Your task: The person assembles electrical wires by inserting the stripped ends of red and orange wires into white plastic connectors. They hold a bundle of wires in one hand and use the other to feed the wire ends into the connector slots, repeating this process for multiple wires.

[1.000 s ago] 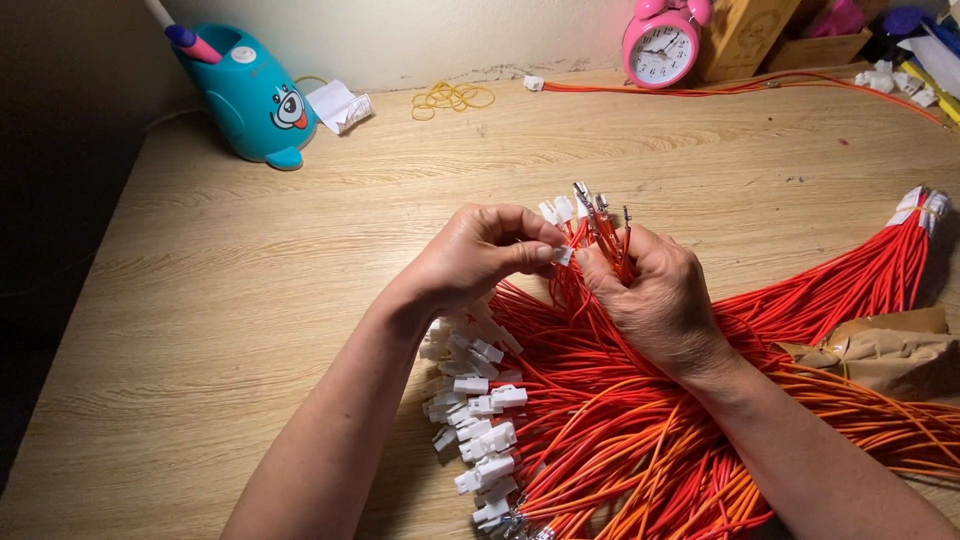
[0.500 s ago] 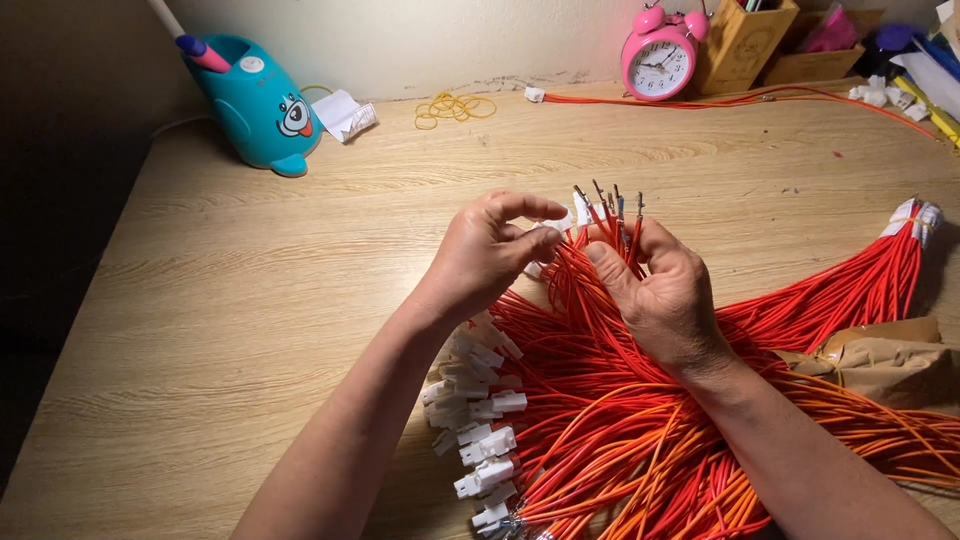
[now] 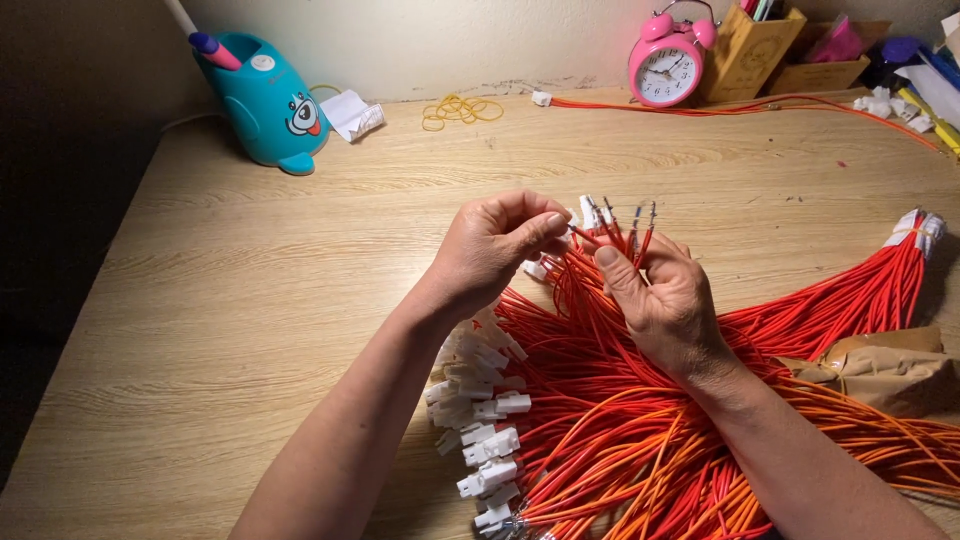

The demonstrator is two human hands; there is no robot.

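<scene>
Wooden tabletop (image 3: 250, 300) fills the view, lit warmly, with a pale wall behind it. Across its right half a thick spread of red wires (image 3: 640, 440) is fanned out, many ending in small white plastic connectors (image 3: 480, 440) that are heaped near the middle front. A second bundle of red wires (image 3: 880, 280) is tied at its white-tipped end toward the right edge, above a crumpled piece of brown paper (image 3: 880, 365).

The right hand (image 3: 665, 300) is seen closed around a small bunch of wires held upright, thumb pressed across them, so that the bare metal terminals (image 3: 640, 215) stand above the fingers. The left hand (image 3: 495, 250) is seen with thumb and forefinger pinched on one wire's end, just beside that bunch. Compared with half a second earlier, the left hand's fingers have been brought from loosely curled into a firm pinch, and one wire appears to have been singled out from the rest.

At the back, a teal cartoon-faced pen holder (image 3: 268, 105), a folded paper slip (image 3: 352, 112), yellow rubber bands (image 3: 458, 110), a pink alarm clock (image 3: 668, 62) and a wooden organiser (image 3: 752, 50) are set along the wall.
</scene>
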